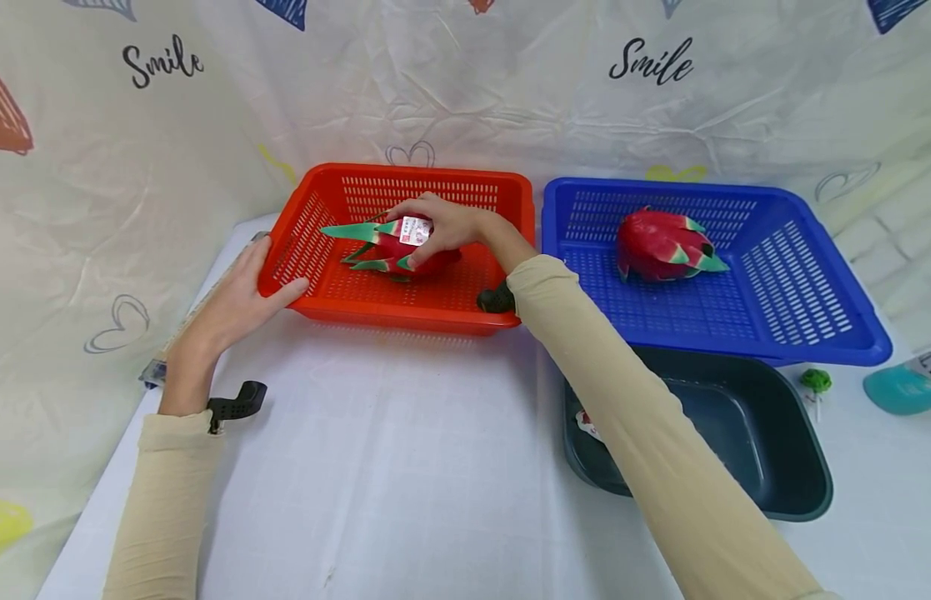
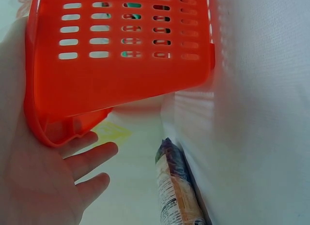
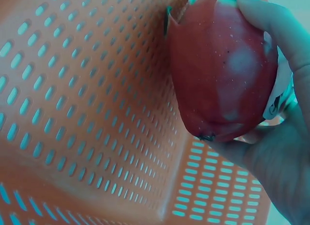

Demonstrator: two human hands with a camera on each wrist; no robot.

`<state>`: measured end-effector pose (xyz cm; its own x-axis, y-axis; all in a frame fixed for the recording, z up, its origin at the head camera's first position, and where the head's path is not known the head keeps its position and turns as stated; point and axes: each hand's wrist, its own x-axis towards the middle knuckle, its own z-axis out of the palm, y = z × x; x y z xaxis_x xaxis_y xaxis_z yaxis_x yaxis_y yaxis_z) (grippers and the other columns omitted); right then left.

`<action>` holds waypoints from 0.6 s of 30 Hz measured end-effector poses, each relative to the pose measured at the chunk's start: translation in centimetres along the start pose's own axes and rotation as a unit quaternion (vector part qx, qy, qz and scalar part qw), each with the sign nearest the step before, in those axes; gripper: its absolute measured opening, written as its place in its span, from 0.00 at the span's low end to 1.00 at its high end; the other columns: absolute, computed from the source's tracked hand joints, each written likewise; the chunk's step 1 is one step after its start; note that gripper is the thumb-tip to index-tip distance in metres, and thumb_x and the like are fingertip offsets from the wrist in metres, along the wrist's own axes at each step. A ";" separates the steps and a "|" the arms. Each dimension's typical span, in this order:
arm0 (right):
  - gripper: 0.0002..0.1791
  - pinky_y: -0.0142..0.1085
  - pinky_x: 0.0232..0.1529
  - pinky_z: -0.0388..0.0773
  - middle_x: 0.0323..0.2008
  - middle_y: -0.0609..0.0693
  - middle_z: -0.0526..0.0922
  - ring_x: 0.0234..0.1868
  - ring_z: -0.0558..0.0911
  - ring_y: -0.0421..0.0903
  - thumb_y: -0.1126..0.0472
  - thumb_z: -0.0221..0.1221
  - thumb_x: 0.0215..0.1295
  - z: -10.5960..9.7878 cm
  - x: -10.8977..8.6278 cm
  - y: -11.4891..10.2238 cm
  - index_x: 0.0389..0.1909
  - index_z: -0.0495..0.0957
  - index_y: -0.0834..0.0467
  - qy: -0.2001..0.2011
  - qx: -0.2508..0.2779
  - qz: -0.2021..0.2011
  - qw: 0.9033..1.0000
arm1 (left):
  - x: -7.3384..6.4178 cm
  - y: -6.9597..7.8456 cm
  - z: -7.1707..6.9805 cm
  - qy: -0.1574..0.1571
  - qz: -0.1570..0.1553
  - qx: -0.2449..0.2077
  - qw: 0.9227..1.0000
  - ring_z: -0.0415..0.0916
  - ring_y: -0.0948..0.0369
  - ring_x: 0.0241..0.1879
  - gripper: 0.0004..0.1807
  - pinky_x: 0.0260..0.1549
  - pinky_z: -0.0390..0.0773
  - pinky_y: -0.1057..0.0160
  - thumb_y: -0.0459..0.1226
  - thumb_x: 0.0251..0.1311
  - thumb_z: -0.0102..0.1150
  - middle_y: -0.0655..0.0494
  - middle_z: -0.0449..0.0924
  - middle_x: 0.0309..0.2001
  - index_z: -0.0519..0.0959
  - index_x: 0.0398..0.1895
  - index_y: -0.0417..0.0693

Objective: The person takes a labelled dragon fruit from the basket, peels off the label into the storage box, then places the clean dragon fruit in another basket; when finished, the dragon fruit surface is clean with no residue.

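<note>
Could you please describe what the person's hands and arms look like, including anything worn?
The left sleeve and right sleeve are plain, long and beige. A black, bent device sits at the left wrist; a black piece shows at the right. The left hand and right hand wear no gloves.

The right hand (image 1: 444, 225) is partly hiding a dragon fruit (image 1: 392, 247); at three o'clock, the head view is cropping a turquoise container (image 1: 896, 390).

Head view bright, shadows soft; right wrist view tinted teal.
</note>
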<state>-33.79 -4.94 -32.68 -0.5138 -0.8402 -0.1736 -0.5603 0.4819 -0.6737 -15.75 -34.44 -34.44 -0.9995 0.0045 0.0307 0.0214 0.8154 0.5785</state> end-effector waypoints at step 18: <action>0.39 0.39 0.55 0.75 0.63 0.51 0.65 0.60 0.67 0.47 0.55 0.67 0.57 -3.0 -4.1 -2.4 0.70 0.63 0.43 0.034 0.072 -0.010 0.997 | -0.1 0.2 0.0 0.001 0.002 0.003 1.000 0.61 0.47 0.62 0.47 0.52 0.74 0.36 0.60 0.63 0.51 0.45 0.57 0.69 0.41 0.78 0.58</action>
<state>-32.25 -1.88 -28.20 -0.5496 -0.8278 -0.1126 -0.4738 0.4199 -0.7741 -15.61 -34.27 -34.34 -0.9994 0.0062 0.0347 0.0249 0.8190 0.5733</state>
